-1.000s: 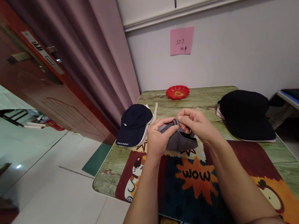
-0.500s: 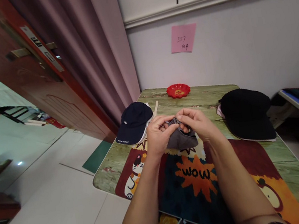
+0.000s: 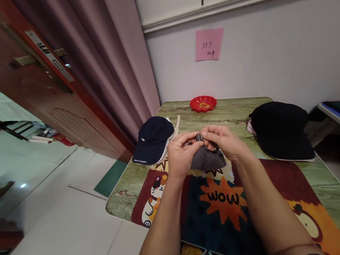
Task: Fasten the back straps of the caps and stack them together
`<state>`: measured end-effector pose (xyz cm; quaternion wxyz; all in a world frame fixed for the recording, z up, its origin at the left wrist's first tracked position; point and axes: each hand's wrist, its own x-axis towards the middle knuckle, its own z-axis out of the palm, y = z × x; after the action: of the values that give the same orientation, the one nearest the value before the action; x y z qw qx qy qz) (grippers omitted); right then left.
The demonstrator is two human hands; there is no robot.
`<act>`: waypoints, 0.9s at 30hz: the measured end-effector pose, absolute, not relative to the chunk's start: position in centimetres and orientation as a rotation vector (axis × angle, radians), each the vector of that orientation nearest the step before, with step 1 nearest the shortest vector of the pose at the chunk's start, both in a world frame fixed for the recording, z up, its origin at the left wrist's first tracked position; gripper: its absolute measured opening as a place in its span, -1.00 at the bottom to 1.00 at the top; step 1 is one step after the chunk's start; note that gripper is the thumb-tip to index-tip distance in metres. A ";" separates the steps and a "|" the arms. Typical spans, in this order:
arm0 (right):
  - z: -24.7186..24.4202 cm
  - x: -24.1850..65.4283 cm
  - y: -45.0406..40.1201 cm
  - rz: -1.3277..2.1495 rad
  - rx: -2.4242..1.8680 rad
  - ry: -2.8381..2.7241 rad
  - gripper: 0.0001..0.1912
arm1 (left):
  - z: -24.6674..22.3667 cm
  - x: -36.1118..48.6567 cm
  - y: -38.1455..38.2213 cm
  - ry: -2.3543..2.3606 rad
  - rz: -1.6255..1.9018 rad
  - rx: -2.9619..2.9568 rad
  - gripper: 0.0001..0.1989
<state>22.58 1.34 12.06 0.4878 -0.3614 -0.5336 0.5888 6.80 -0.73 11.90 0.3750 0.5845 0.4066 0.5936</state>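
Observation:
A dark grey cap (image 3: 208,159) is held over the middle of the mat, with its strap and a small metal buckle (image 3: 199,137) raised at the top. My left hand (image 3: 182,151) pinches the strap on the buckle's left side. On the other side, my right hand (image 3: 220,137) is closed with thumb and fingertips on the strap end. Fingers hide part of the strap. To the left of my hands lies a navy cap (image 3: 155,136) on top of something white; a black cap (image 3: 281,128) lies to the right.
A red scalloped dish (image 3: 203,103) stands at the back of the wood-patterned table (image 3: 234,105). The colourful mat (image 3: 200,213) covers the front. A pink note (image 3: 209,44) hangs on the wall. An open door (image 3: 54,99) and a curtain (image 3: 121,53) are at left.
The buckle between my fingers has turned slightly and shows more clearly. Both hands stay in nearly the same place, and the other caps have not moved.

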 end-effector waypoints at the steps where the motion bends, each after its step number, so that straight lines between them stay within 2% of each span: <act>1: 12.0 22.5 1.4 1.443 -0.869 -1.282 -0.68 | 11.8 6.8 -0.6 1.040 1.522 1.481 -0.75; 8: 11.9 22.0 1.6 1.552 -0.822 -1.187 -0.63 | 11.4 7.0 -0.3 1.002 1.479 1.296 -0.69; 14: 12.0 22.0 1.3 1.479 -0.859 -1.266 -0.61 | 11.5 7.0 -0.4 1.008 1.448 1.199 -0.69; 27: 12.6 23.1 1.2 1.300 -1.008 -1.388 -0.54 | 12.1 7.4 -0.8 1.227 1.451 1.496 -0.76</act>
<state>23.12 1.15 12.60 0.4746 -0.4123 -0.5676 0.5316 7.45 -0.79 12.12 0.3540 0.5786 0.4744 0.5611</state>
